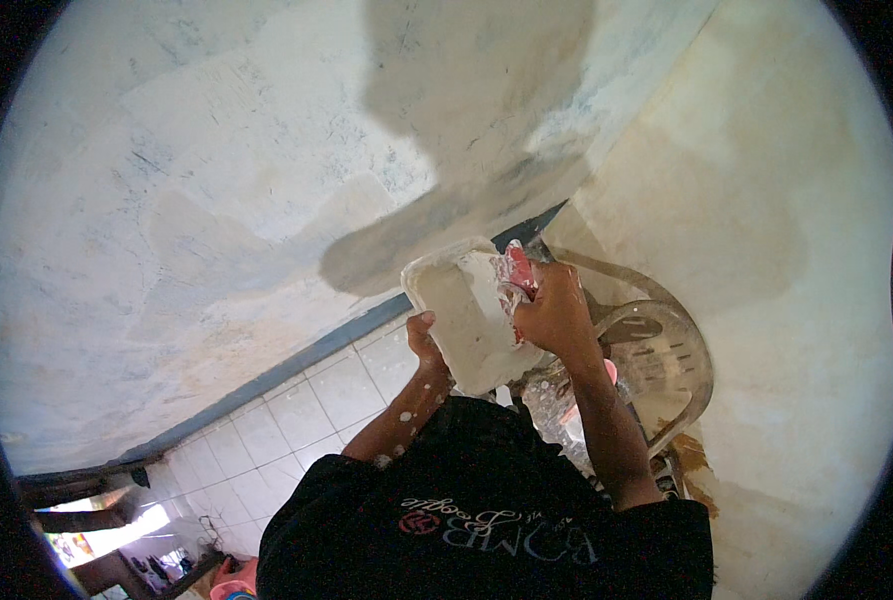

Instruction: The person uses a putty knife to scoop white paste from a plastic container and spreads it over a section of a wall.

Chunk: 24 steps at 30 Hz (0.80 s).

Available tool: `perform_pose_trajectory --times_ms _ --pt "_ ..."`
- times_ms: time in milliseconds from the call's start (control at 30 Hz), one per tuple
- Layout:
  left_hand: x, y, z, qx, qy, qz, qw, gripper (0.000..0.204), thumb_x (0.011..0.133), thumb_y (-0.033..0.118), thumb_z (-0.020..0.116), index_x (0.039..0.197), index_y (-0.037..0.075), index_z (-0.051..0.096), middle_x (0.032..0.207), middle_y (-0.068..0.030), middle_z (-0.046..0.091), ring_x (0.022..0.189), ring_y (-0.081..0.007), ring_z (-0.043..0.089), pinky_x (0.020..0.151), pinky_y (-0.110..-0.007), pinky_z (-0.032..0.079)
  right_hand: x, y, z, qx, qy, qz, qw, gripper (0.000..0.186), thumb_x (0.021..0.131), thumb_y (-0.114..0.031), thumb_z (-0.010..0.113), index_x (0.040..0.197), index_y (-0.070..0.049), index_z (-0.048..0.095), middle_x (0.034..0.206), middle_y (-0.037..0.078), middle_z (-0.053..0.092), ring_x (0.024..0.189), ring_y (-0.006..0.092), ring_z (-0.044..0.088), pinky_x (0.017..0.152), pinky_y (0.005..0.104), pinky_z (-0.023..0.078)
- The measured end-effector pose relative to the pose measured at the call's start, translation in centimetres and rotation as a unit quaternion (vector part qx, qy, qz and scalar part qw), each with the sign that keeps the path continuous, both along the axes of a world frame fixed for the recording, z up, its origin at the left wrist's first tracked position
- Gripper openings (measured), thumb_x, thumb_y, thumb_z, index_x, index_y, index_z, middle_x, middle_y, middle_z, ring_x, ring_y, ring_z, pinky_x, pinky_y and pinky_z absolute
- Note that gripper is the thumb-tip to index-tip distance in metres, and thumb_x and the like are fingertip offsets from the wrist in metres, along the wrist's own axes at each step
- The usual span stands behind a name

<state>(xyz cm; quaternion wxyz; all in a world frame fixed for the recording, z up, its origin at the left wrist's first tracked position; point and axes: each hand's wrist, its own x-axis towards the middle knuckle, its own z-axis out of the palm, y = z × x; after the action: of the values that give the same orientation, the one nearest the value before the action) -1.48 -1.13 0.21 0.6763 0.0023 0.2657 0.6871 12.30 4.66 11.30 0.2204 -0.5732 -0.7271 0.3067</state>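
Against the left side of a shallow, whitish tub (418, 268) my left hand (425, 342) is closed, thumb over the rim and the other fingers hidden beneath. Pale, wet-looking filler coats the tub's inside. My right hand (556, 312) grips a red-handled tool (521, 272) smeared with white filler, over the tub's right edge. It looks like a putty knife, but its blade is too covered to make out. White splashes dot my left forearm.
A patchy pale wall (256, 160) rises ahead and meets a cream wall (796, 330) at a right-hand corner. A dirty plastic armchair (681, 350) stands close on my right. White floor tiles (341, 390) lie left, along a blue-grey skirting strip (256, 385). Reddish items (234, 575) sit lower left.
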Motion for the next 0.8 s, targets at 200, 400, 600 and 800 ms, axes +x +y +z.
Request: perform_pose_trajectory --times_ms 200,400,600,800 --pt "0.0 0.1 0.4 0.009 -0.031 0.001 0.999 0.082 0.057 0.044 0.055 0.129 0.005 0.044 0.117 -0.0152 0.054 0.103 -0.0328 0.052 0.09 -0.043 0.042 0.2 0.2 -0.8 0.063 -0.002 0.005 0.998 0.017 0.063 -0.014 0.059 0.073 0.0 0.057 0.073 0.026 0.057 0.077 0.046 0.053 0.068 0.0542 0.041" --pt "-0.1 0.2 0.9 -0.008 0.023 0.01 1.0 0.082 0.058 0.042 0.055 0.13 0.005 0.043 0.119 -0.0152 0.053 0.105 -0.034 0.052 0.092 -0.045 0.041 -0.6 -0.3 -0.4 0.032 0.03 0.023 0.999 0.016 0.061 -0.011 0.059 0.073 0.0 0.057 0.068 0.024 0.055 0.069 0.0456 0.053 0.066 0.0537 0.042" --pt "-0.1 0.1 -0.5 0.011 -0.003 0.003 1.0 0.081 0.059 0.042 0.055 0.13 0.005 0.043 0.121 -0.0157 0.052 0.108 -0.0338 0.051 0.094 -0.045 0.04 -0.1 -0.1 0.6 -0.001 0.048 0.009 0.999 0.016 0.061 -0.01 0.06 0.074 0.0 0.059 0.07 0.024 0.057 0.073 0.046 0.055 0.067 0.0534 0.042" --pt "-0.1 0.1 1.1 0.02 0.014 -0.019 1.0 0.081 0.061 0.043 0.055 0.131 0.005 0.041 0.121 -0.0147 0.052 0.109 -0.0321 0.05 0.094 -0.044 0.04 -0.2 0.1 -0.2 0.026 0.011 -0.013 1.0 0.016 0.063 -0.011 0.059 0.076 -0.001 0.06 0.071 0.024 0.057 0.074 0.0464 0.054 0.066 0.0529 0.043"
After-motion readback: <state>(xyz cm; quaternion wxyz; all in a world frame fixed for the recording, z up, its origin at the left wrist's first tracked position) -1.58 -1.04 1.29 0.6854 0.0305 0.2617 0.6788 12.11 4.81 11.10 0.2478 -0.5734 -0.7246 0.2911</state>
